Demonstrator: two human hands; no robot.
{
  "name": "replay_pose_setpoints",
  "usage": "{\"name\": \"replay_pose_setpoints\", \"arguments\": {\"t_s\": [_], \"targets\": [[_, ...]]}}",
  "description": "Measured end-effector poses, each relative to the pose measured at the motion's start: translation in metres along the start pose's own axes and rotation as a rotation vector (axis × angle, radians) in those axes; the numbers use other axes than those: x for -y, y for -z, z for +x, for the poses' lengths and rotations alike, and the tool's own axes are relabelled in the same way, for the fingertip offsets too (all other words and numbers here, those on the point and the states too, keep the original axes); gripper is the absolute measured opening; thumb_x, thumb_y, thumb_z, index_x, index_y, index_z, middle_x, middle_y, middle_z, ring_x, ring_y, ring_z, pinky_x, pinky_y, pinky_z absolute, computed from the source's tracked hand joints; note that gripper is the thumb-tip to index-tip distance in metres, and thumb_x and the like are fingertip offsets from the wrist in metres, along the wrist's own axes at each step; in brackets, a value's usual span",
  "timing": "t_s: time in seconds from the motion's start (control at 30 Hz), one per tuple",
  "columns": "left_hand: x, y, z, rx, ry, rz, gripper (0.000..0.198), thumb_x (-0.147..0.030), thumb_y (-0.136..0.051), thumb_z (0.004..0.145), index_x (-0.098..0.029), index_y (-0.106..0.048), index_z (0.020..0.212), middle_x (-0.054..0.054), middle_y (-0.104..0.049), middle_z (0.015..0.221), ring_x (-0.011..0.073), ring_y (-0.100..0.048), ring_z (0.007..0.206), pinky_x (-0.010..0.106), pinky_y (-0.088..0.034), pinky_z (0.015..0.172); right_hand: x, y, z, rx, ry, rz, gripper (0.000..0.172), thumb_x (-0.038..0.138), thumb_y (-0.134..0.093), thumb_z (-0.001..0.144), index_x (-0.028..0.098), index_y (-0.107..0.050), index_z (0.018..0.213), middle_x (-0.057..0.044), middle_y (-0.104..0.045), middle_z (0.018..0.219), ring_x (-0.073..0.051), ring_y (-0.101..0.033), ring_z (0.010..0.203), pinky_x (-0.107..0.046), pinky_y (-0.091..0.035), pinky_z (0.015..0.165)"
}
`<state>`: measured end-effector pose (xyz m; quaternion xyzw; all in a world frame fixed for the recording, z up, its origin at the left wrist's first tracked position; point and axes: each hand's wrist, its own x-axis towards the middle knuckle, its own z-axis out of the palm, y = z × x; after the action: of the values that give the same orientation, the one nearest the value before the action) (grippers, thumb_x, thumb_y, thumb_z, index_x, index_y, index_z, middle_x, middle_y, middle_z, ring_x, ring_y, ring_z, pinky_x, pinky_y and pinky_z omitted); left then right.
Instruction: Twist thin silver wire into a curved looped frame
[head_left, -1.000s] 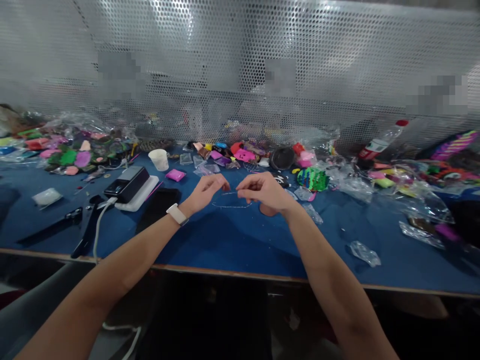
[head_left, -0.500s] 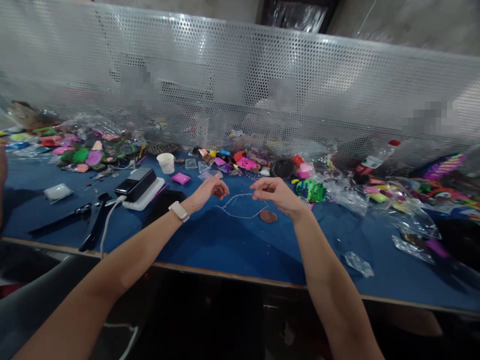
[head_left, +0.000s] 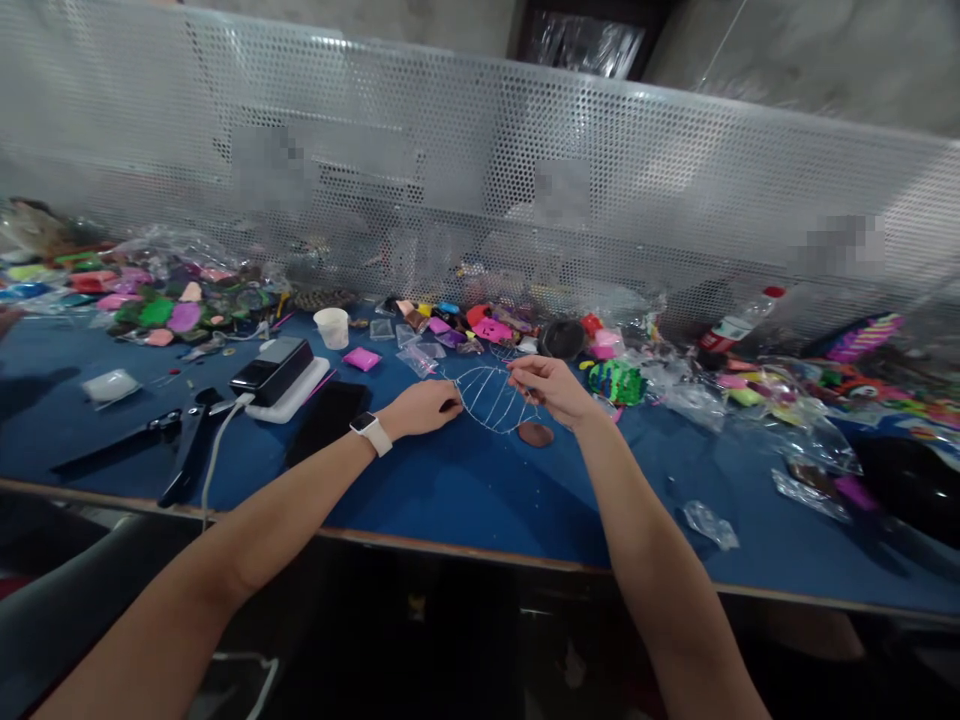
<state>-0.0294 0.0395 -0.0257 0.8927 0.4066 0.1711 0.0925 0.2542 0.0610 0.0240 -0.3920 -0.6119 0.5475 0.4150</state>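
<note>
A thin silvery wire frame (head_left: pixel 489 428), leaf-shaped with several cross wires, is held up between my hands just above the blue table. My left hand (head_left: pixel 421 408), with a watch on its wrist, is curled closed at the frame's left end. At the right end my right hand (head_left: pixel 551 388) pinches the wire between thumb and fingers. Below the right hand a flat brown disc (head_left: pixel 535 434) lies on the table. A green and blue striped clay piece (head_left: pixel 616 382) sits to the right of that hand.
A white cup (head_left: pixel 332 327), a pink packet (head_left: pixel 362 358), a black device (head_left: pixel 271 368) on a white base and a dark phone (head_left: pixel 330 420) lie left. Black scissors (head_left: pixel 187 445) rest near the front edge. Clay packets and a bottle (head_left: pixel 739 325) line the perforated metal screen (head_left: pixel 465 180).
My left hand has come down and closed at the frame's left end. The wire frame has tilted up, so its cross wires show. My right hand has barely moved.
</note>
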Motion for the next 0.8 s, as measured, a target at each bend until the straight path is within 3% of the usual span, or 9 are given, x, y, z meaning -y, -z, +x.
{"name": "replay_pose_setpoints", "arguments": {"t_s": [0.17,0.33,0.4,0.5,0.57,0.67,0.8], "targets": [[-0.001,0.002,0.000,0.030,-0.008,0.073,0.026,-0.031,-0.053,0.109,-0.018,-0.075,0.107,0.011,-0.075,0.115,0.0250,-0.072,0.099,0.033,-0.054,0.080,-0.005,0.004,0.002,-0.040,0.000,0.018,0.046,0.052,-0.101,0.069,0.021,-0.080,0.096,-0.003,-0.077,0.082,-0.011,-0.056,0.061,-0.023,-0.039,0.046],[-0.003,0.004,-0.002,0.030,-0.004,0.060,0.023,-0.030,-0.053,0.109,-0.019,-0.073,0.103,0.010,-0.073,0.108,0.0228,-0.070,0.092,0.032,-0.051,0.077,-0.004,0.009,-0.003,0.185,-0.082,-0.038,0.043,0.050,-0.100,0.071,0.020,-0.080,0.094,-0.003,-0.076,0.077,-0.012,-0.057,0.057,-0.024,-0.039,0.043],[-0.003,0.004,-0.003,0.031,0.002,0.047,0.023,-0.031,-0.054,0.108,-0.019,-0.073,0.103,0.009,-0.072,0.108,0.0224,-0.069,0.091,0.032,-0.050,0.077,-0.007,0.007,0.001,0.068,-0.012,0.031,0.045,0.052,-0.100,0.071,0.022,-0.078,0.095,-0.003,-0.077,0.080,-0.012,-0.059,0.059,-0.024,-0.043,0.045],[-0.004,0.005,-0.003,0.042,0.022,0.028,0.022,-0.032,-0.056,0.108,-0.019,-0.073,0.102,0.008,-0.072,0.109,0.0223,-0.069,0.090,0.033,-0.049,0.075,-0.014,0.001,0.012,-0.258,0.115,0.185,0.051,0.064,-0.093,0.077,0.027,-0.073,0.106,-0.003,-0.081,0.099,-0.015,-0.072,0.074,-0.025,-0.058,0.058],[-0.004,0.005,-0.003,0.046,0.026,0.023,0.022,-0.033,-0.056,0.108,-0.019,-0.073,0.102,0.008,-0.072,0.109,0.0221,-0.069,0.090,0.032,-0.049,0.075,-0.021,-0.004,0.017,-0.303,0.082,0.149,0.055,0.068,-0.087,0.082,0.028,-0.069,0.115,-0.005,-0.082,0.109,-0.019,-0.077,0.083,-0.030,-0.064,0.065],[-0.004,0.005,-0.003,0.043,0.018,0.023,0.019,-0.030,-0.057,0.107,-0.020,-0.072,0.103,0.008,-0.072,0.111,0.0225,-0.070,0.094,0.033,-0.051,0.079,-0.029,-0.012,0.016,-0.136,0.038,-0.137,0.050,0.062,-0.085,0.086,0.024,-0.072,0.115,-0.009,-0.082,0.106,-0.021,-0.077,0.080,-0.032,-0.063,0.063],[-0.007,0.007,-0.004,0.050,0.028,0.033,0.017,-0.028,-0.057,0.106,-0.020,-0.072,0.103,0.007,-0.071,0.110,0.0230,-0.070,0.094,0.033,-0.051,0.080,-0.032,-0.026,0.006,0.149,0.165,-0.649,0.020,0.041,-0.075,0.096,0.023,-0.079,0.101,-0.007,-0.082,0.094,-0.023,-0.076,0.083,-0.035,-0.061,0.076]]}}
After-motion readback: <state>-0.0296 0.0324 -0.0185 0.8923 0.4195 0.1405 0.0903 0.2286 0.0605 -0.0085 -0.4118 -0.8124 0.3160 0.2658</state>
